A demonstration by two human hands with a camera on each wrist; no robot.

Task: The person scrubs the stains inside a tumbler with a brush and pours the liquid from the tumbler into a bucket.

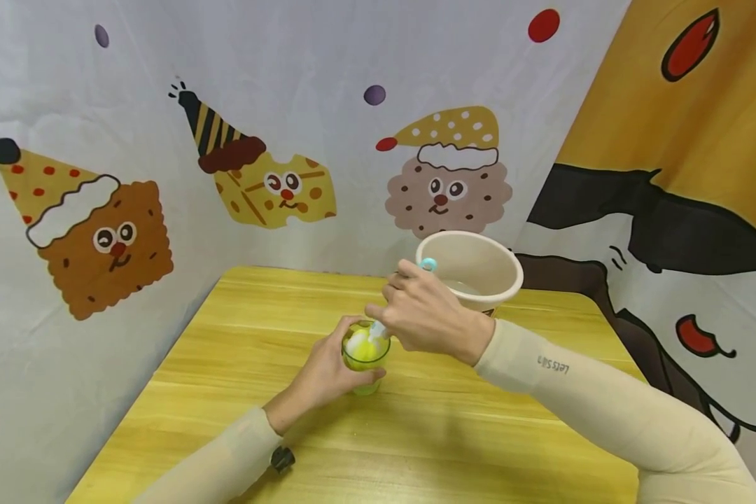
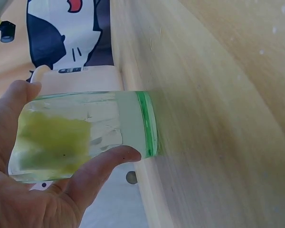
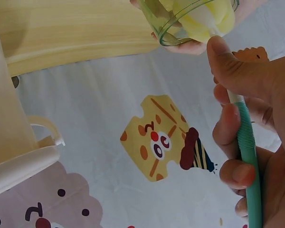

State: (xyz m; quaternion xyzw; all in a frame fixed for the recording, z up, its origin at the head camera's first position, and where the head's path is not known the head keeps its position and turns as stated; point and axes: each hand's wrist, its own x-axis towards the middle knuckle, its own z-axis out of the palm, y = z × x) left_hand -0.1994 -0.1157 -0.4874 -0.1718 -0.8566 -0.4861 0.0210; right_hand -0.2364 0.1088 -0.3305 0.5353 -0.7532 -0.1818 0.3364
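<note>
My left hand [image 1: 323, 369] grips a green-tinted drinking glass [image 2: 104, 118], thumb on one side and fingers round the other. Its thick base is right at the wooden table top, and its mouth tilts toward the right hand. Inside the glass sits the yellow and white sponge head [image 3: 204, 21] of a cup brush. My right hand [image 1: 430, 311] holds the brush by its teal ribbed handle [image 3: 246, 128], fingers curled round it and thumb along the pale neck close to the rim. The handle's ring end [image 1: 428, 264] sticks out above the fist.
A cream bucket [image 1: 518, 280] stands at the table's back edge, just behind the right hand, with a little liquid visible inside. Light wooden table [image 1: 416, 448] runs in front and to both sides. A cartoon-printed curtain [image 1: 327, 42] hangs close behind the table.
</note>
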